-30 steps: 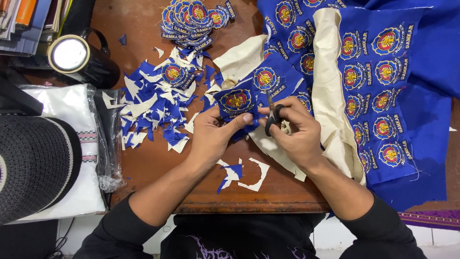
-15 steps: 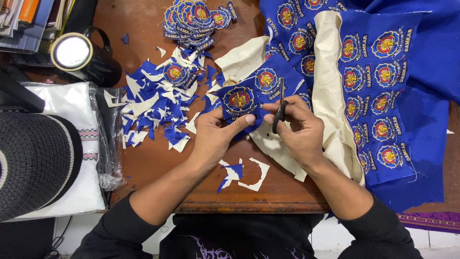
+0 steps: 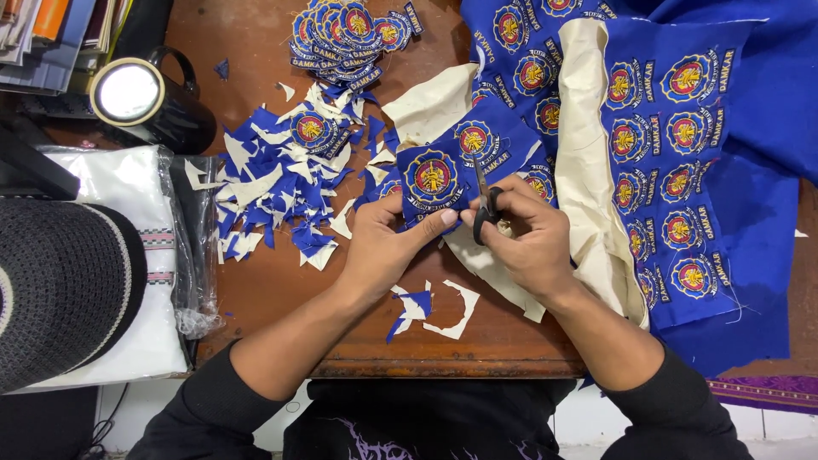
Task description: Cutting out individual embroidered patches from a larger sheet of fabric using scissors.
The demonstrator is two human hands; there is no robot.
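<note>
1. I take the brown wooden table [image 3: 256,290] as my landmark; everything below is placed against it.
2. The large blue cloth sheet stitched with rows of round emblems [image 3: 682,128] drapes over the table's right end and hangs past its edge, with cream backing fabric [image 3: 588,170] folded up through its middle. I judge it soft and floppy, with nothing stiff to lift by.
3. A scatter of blue and white fabric offcuts [image 3: 273,187] lies left of the table's centre, and a stack of cut round badges [image 3: 349,34] sits at the far edge.
4. My left hand [image 3: 383,247], near the front middle of the table, is clamped by thumb and fingers on the lower edge of a small blue cloth piece bearing one round embroidered emblem [image 3: 439,175].
5. I judge that piece light and limp at the margins but stiffer where embroidered; the best hold is close beside the cut line, keeping it taut.
6. My right hand [image 3: 532,247], just beside the left, is closed through the loops of small black-handled scissors [image 3: 484,200], blades pointing away into the cloth.
</note>
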